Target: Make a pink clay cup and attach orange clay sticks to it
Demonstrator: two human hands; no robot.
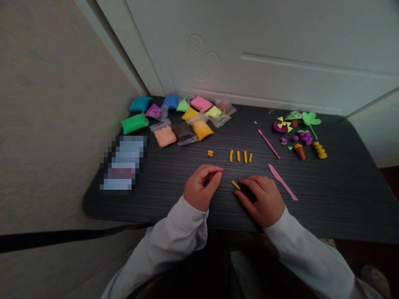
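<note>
Left hand curled, barely open; right hand parted wider, beside short orange stick

Lots of little bags sit at the back left: a teal bag, a blue bag, a green bag, a pink bag and a dark brown bag. In front of the green one is a flat thing, too blurry to tell. On the right are a green flower, purple balls and a brown cone. Behind the table, the white door has a stripy heart.
</note>
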